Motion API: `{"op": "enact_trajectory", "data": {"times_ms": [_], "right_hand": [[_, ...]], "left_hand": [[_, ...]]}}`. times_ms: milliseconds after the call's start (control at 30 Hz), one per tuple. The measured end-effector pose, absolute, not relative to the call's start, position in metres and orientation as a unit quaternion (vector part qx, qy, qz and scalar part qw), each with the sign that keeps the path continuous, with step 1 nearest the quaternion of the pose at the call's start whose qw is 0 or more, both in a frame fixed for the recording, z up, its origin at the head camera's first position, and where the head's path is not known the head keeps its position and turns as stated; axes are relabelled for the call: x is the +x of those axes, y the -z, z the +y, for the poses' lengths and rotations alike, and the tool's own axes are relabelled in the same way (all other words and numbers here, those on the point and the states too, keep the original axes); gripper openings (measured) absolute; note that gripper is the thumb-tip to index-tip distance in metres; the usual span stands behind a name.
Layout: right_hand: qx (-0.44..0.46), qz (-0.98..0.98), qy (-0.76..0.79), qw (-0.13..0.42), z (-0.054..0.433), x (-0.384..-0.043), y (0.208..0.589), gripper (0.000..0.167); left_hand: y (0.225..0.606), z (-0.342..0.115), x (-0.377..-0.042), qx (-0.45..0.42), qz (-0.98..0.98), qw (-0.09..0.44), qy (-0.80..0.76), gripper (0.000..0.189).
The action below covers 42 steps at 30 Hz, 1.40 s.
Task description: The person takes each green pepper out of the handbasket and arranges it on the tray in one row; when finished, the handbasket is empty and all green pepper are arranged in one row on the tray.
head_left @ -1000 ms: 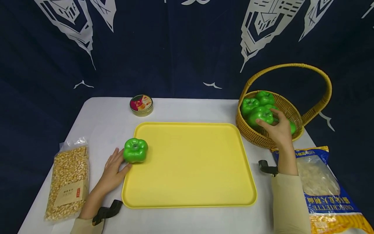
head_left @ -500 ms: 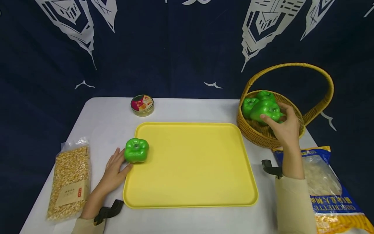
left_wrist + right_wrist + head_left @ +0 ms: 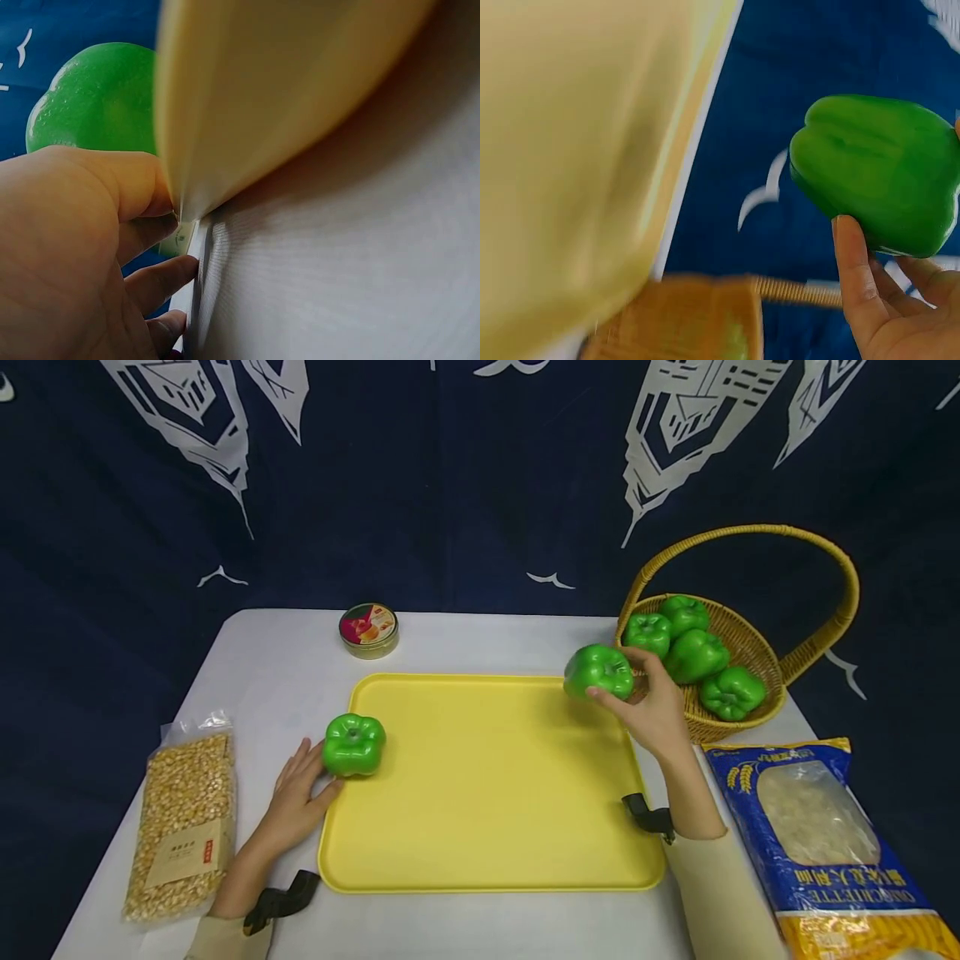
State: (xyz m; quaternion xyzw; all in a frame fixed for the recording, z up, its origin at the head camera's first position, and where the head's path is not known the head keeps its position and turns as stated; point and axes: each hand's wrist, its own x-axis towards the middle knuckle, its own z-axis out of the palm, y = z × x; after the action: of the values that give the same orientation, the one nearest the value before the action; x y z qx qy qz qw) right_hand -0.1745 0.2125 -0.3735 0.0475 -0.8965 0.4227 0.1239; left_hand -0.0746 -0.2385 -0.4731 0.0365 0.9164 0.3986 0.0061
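Observation:
A green bell pepper [image 3: 598, 672] is in my right hand [image 3: 654, 706], gripped between thumb and fingers over the tray's back right corner. In the right wrist view that bell pepper [image 3: 877, 169] shows its smooth side above my fingers. The yellow tray [image 3: 487, 785] lies in the middle of the table. On its left rim sits another green bell pepper [image 3: 355, 745]. My left hand [image 3: 300, 802] rests beside that one with fingers spread, right at the tray's edge. To the right, a wicker basket [image 3: 757, 652] holds several more green bell peppers [image 3: 733, 693].
At the far left lies a clear bag of corn kernels [image 3: 183, 802]. A round tin [image 3: 368, 631] stands behind the tray. On the right, in front of the basket, is a blue and yellow pasta bag [image 3: 825, 827]. The basket's tall handle [image 3: 847, 585] arches above it.
My right hand has lifted a bell pepper out of the basket and carried it left over the tray's corner. The left hand stays beside the bell pepper on the rim.

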Motion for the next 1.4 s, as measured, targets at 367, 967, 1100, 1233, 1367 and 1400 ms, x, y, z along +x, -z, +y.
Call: {"op": "enact_trajectory", "data": {"times_ms": [367, 967, 1100, 1233, 1367, 1400], "right_hand": [[0.165, -0.882, -0.440, 0.046, 0.124, -0.156, 0.381, 0.074], [0.213, -0.891, -0.395, -0.066, 0.037, -0.142, 0.396, 0.073], [0.214, -0.893, -0.386, -0.086, 0.033, -0.143, 0.399, 0.073], [0.213, -0.895, -0.382, -0.092, 0.030, -0.143, 0.402, 0.074], [0.216, -0.893, -0.383, -0.095, 0.028, -0.143, 0.404, 0.075], [0.218, -0.892, -0.384, -0.097, 0.028, -0.143, 0.405, 0.075]], "left_hand": [[0.470, -0.237, -0.074, 0.037, 0.917, 0.001, -0.397, 0.059], [0.473, -0.238, -0.075, 0.034, 0.915, -0.001, -0.401, 0.058], [0.472, -0.237, -0.074, 0.031, 0.916, 0.002, -0.401, 0.059], [0.471, -0.238, -0.074, 0.033, 0.916, 0.004, -0.400, 0.059], [0.471, -0.238, -0.074, 0.035, 0.916, 0.004, -0.400, 0.059], [0.471, -0.238, -0.074, 0.035, 0.916, 0.005, -0.399, 0.059]]}}
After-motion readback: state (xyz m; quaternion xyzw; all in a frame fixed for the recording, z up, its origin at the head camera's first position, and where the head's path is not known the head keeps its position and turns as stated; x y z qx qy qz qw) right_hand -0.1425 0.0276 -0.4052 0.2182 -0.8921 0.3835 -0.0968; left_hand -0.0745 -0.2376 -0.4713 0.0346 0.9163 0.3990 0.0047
